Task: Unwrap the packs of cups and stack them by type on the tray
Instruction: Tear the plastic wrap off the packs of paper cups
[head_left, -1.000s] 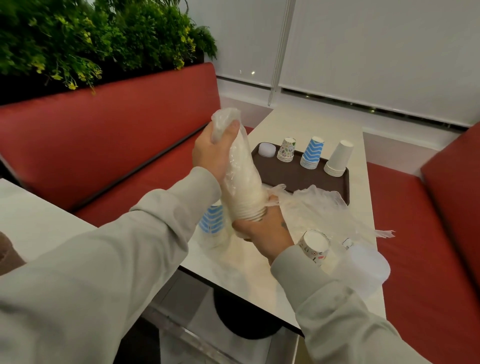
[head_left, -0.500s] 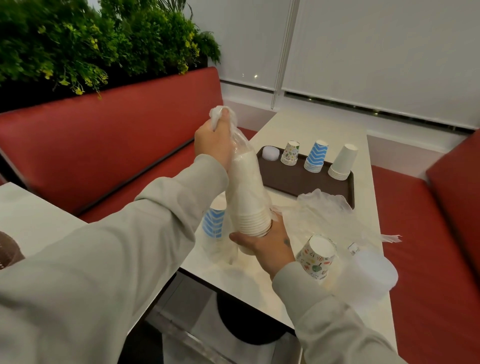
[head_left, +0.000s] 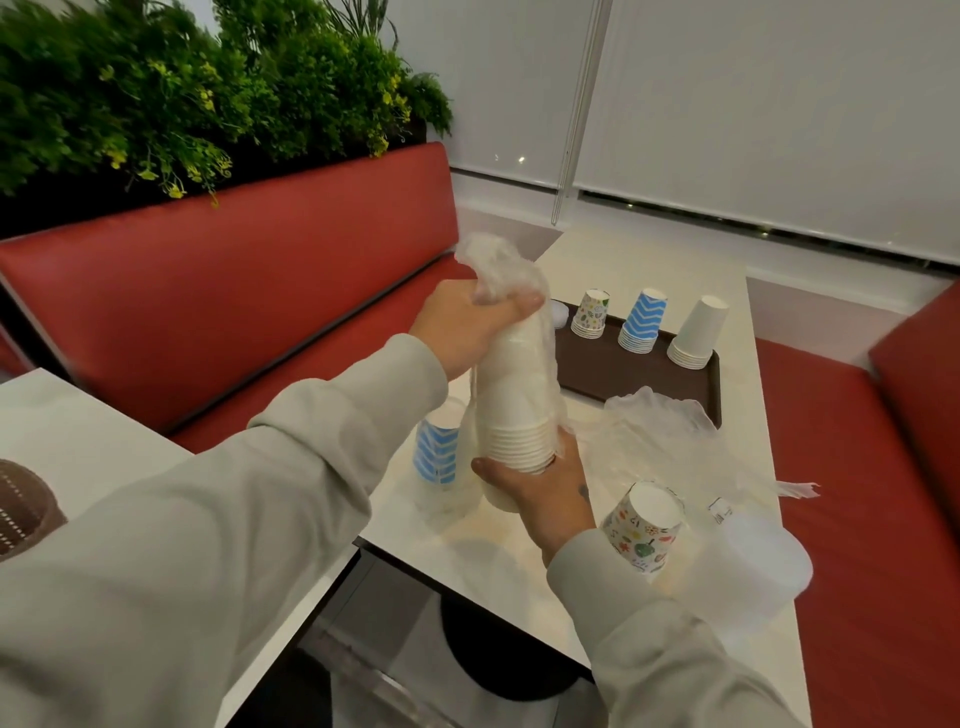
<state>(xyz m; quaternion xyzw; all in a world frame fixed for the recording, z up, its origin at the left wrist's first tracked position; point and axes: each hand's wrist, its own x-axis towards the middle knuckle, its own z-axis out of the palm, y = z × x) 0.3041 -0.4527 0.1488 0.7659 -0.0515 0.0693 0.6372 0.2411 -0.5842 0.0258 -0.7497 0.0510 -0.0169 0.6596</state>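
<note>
The stack of white cups (head_left: 514, 410) stands near upright between the hands, with the left hand (head_left: 467, 332) clenched on the bunched wrap (head_left: 493, 265) above, the right hand (head_left: 540, 493) gripping the rim end below, and the tray (head_left: 587, 374) beyond both.

The tray (head_left: 597, 374) is bare on its near half before three cup stacks (head_left: 641, 322) along its far edge; loose plastic wrap (head_left: 670, 441) clutters the tabletop (head_left: 493, 561) in front, and the blue pack (head_left: 439, 452), held white cup pack (head_left: 514, 405) and patterned pack (head_left: 641, 525) crowd the near end.
</note>
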